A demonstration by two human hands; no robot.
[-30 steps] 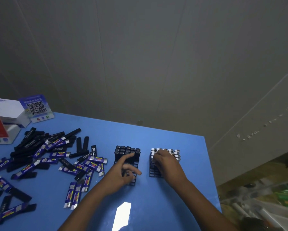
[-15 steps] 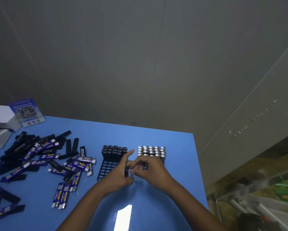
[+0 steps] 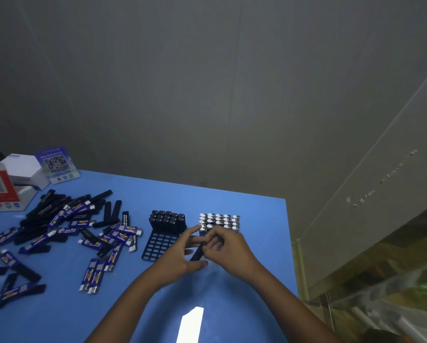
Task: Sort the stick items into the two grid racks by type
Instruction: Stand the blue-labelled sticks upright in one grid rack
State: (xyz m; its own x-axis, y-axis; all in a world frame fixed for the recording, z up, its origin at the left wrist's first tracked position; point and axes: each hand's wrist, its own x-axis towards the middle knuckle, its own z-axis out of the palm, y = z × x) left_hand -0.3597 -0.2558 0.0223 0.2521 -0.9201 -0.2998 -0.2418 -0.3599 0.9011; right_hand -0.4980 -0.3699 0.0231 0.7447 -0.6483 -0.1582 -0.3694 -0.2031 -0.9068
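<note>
Two black grid racks stand on the blue table. The left rack holds black sticks in its far rows; its near cells are bare. The right rack is packed with silver-capped blue sticks. In front of the racks my left hand and my right hand meet around one dark stick. My right fingers pinch its upper end, and my left thumb and fingers hold its lower part. A loose pile of black and blue sticks covers the table's left side.
White and red boxes and a QR-code card stand at the table's far left corner. The table's right edge drops off beside a grey wall. A bright light reflection lies near the front edge.
My right hand left the right rack and joined my left hand in front of the racks. Both now hold one dark stick between them.
</note>
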